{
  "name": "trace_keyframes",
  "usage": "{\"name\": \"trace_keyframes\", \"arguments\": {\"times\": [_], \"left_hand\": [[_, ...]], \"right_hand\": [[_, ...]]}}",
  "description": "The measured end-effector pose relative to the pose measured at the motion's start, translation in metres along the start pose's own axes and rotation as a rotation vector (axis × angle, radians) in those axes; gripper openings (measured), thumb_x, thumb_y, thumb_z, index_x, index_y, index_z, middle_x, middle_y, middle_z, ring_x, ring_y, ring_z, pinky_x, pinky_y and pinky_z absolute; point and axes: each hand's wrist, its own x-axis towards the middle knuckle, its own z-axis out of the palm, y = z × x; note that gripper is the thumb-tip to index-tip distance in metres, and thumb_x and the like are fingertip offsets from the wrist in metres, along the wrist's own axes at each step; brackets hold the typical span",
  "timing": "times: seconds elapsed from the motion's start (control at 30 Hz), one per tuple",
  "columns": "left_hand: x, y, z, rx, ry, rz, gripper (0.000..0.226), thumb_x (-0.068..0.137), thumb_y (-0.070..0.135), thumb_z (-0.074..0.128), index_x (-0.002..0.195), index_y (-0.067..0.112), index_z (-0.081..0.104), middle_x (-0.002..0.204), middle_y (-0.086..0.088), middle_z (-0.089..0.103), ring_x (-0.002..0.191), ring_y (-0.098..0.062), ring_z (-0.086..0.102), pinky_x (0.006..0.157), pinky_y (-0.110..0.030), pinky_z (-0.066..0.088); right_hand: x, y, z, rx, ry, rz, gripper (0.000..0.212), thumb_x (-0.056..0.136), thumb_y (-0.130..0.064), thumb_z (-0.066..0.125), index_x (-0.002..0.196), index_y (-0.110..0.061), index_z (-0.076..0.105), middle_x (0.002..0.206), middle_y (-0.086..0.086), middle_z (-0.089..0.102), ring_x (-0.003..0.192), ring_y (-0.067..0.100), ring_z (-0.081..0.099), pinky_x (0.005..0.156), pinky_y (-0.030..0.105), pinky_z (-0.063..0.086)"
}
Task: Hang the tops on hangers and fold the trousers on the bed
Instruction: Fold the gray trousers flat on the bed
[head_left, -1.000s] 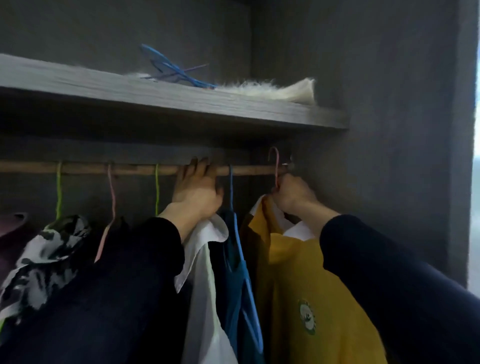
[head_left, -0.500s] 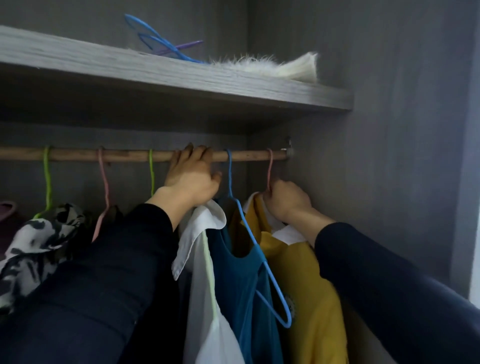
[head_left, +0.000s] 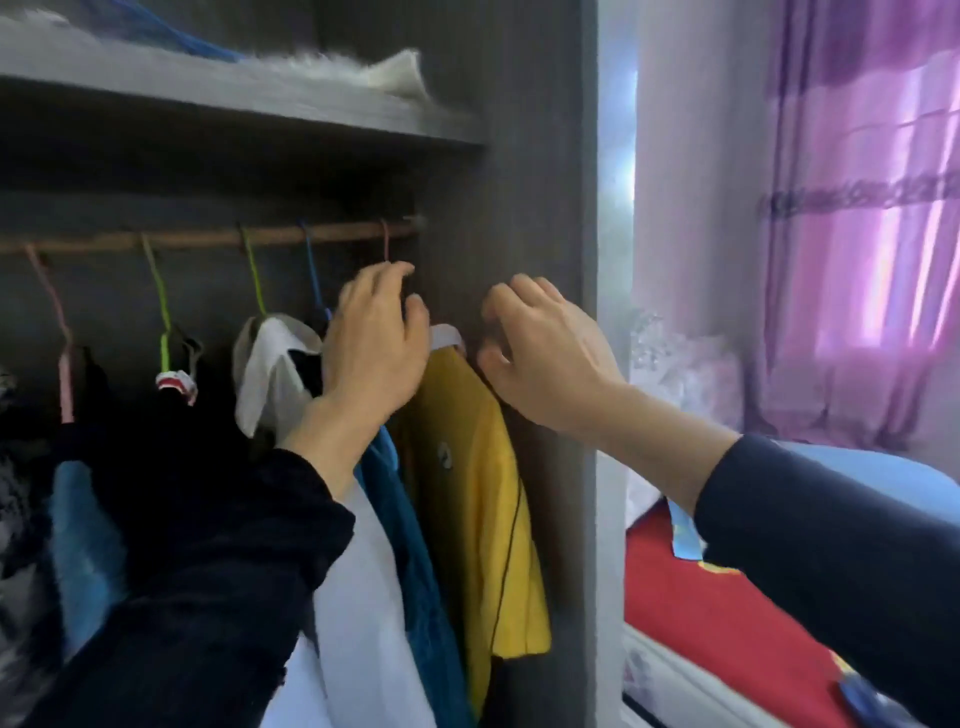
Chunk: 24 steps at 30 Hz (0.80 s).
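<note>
Hanging at the right end of the rail (head_left: 197, 240), the yellow top (head_left: 467, 493) sits on a pink hanger (head_left: 385, 244), just beside the wardrobe side wall (head_left: 519, 156). Your left hand (head_left: 371, 348) is in front of its collar, fingers loosely curled, gripping nothing visible; can't tell if the fingertips touch the hanger neck. Your right hand (head_left: 545, 358) is just beside the top's shoulder, fingers slack and curled, holding nothing. Blue top (head_left: 415, 545) and white shirt (head_left: 363, 597) hang next along, to the left. Bed (head_left: 727, 623) with red cover lies right of the wardrobe, purple curtain (head_left: 857, 208) behind.
</note>
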Motion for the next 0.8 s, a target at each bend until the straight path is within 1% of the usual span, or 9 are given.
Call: {"name": "trace_keyframes", "arguments": {"times": [0.07, 0.13, 0.17, 0.2, 0.33, 0.43, 0.53, 0.7, 0.8], "left_hand": [[-0.017, 0.031, 0.007, -0.09, 0.032, 0.005, 0.039, 0.098, 0.025, 0.04, 0.134, 0.014, 0.049, 0.136, -0.006, 0.05, 0.126, -0.02, 0.044, 0.1, -0.031, 0.038], [-0.034, 0.067, 0.015, -0.182, 0.072, 0.046, 0.039, 0.095, 0.027, 0.038, 0.129, 0.014, 0.054, 0.13, -0.005, 0.054, 0.119, -0.017, 0.047, 0.092, -0.01, 0.031], [-0.042, 0.086, 0.02, -0.22, 0.085, 0.077, 0.04, 0.094, 0.029, 0.037, 0.126, 0.013, 0.056, 0.127, -0.006, 0.056, 0.115, -0.017, 0.049, 0.088, -0.005, 0.027], [-0.05, 0.106, 0.026, -0.253, 0.087, 0.111, 0.04, 0.093, 0.029, 0.037, 0.123, 0.013, 0.057, 0.124, -0.007, 0.058, 0.112, -0.018, 0.05, 0.086, -0.006, 0.027], [-0.083, 0.181, 0.071, -0.363, -0.009, 0.196, 0.03, 0.095, 0.022, 0.043, 0.119, 0.014, 0.057, 0.124, -0.005, 0.056, 0.112, -0.016, 0.049, 0.085, -0.023, 0.04], [-0.113, 0.236, 0.127, -0.461, -0.157, 0.156, 0.03, 0.093, 0.023, 0.041, 0.119, 0.017, 0.056, 0.125, 0.0, 0.053, 0.116, -0.015, 0.044, 0.087, -0.026, 0.039], [-0.158, 0.296, 0.197, -0.496, -0.329, 0.112, 0.026, 0.094, 0.018, 0.045, 0.117, 0.014, 0.056, 0.122, -0.005, 0.053, 0.115, -0.02, 0.043, 0.088, -0.026, 0.033], [-0.244, 0.402, 0.315, -0.445, -0.782, 0.071, 0.03, 0.095, 0.017, 0.045, 0.123, 0.01, 0.055, 0.125, -0.014, 0.051, 0.121, -0.03, 0.041, 0.1, -0.034, 0.031], [-0.29, 0.456, 0.37, -0.404, -0.982, 0.054, 0.032, 0.096, 0.021, 0.043, 0.125, 0.012, 0.053, 0.128, -0.015, 0.05, 0.121, -0.031, 0.04, 0.102, -0.035, 0.03]], "right_hand": [[-0.028, 0.016, -0.029, 0.019, 0.018, 0.026, 0.015, 0.086, -0.021, 0.057, 0.098, -0.013, 0.057, 0.092, -0.003, 0.051, 0.089, 0.021, 0.052, 0.065, 0.03, 0.04], [-0.055, 0.036, -0.055, 0.035, 0.018, 0.09, 0.017, 0.085, -0.017, 0.057, 0.099, -0.008, 0.058, 0.095, 0.004, 0.056, 0.092, 0.026, 0.055, 0.069, 0.035, 0.045], [-0.069, 0.048, -0.066, 0.032, 0.015, 0.135, 0.019, 0.085, -0.016, 0.057, 0.102, -0.007, 0.059, 0.099, 0.005, 0.059, 0.093, 0.026, 0.055, 0.071, 0.037, 0.047], [-0.083, 0.061, -0.076, 0.023, 0.017, 0.176, 0.021, 0.085, -0.016, 0.058, 0.104, -0.007, 0.06, 0.101, 0.006, 0.06, 0.093, 0.026, 0.055, 0.071, 0.036, 0.047], [-0.143, 0.126, -0.109, -0.026, -0.003, 0.349, 0.021, 0.082, -0.012, 0.061, 0.102, -0.006, 0.061, 0.1, 0.005, 0.06, 0.095, 0.025, 0.054, 0.072, 0.033, 0.04], [-0.2, 0.184, -0.132, -0.094, -0.098, 0.48, 0.022, 0.083, -0.013, 0.061, 0.104, -0.006, 0.06, 0.102, 0.004, 0.058, 0.1, 0.024, 0.052, 0.077, 0.036, 0.042], [-0.271, 0.242, -0.157, -0.137, -0.203, 0.599, 0.023, 0.083, -0.014, 0.06, 0.104, -0.006, 0.059, 0.105, 0.006, 0.058, 0.103, 0.025, 0.05, 0.081, 0.037, 0.043], [-0.399, 0.332, -0.201, -0.23, -0.412, 0.811, 0.027, 0.084, -0.019, 0.057, 0.109, -0.009, 0.056, 0.114, 0.007, 0.055, 0.11, 0.026, 0.049, 0.085, 0.037, 0.042], [-0.459, 0.383, -0.227, -0.273, -0.545, 0.91, 0.031, 0.086, -0.022, 0.055, 0.115, -0.01, 0.054, 0.12, 0.007, 0.053, 0.115, 0.026, 0.048, 0.089, 0.036, 0.043]]}}
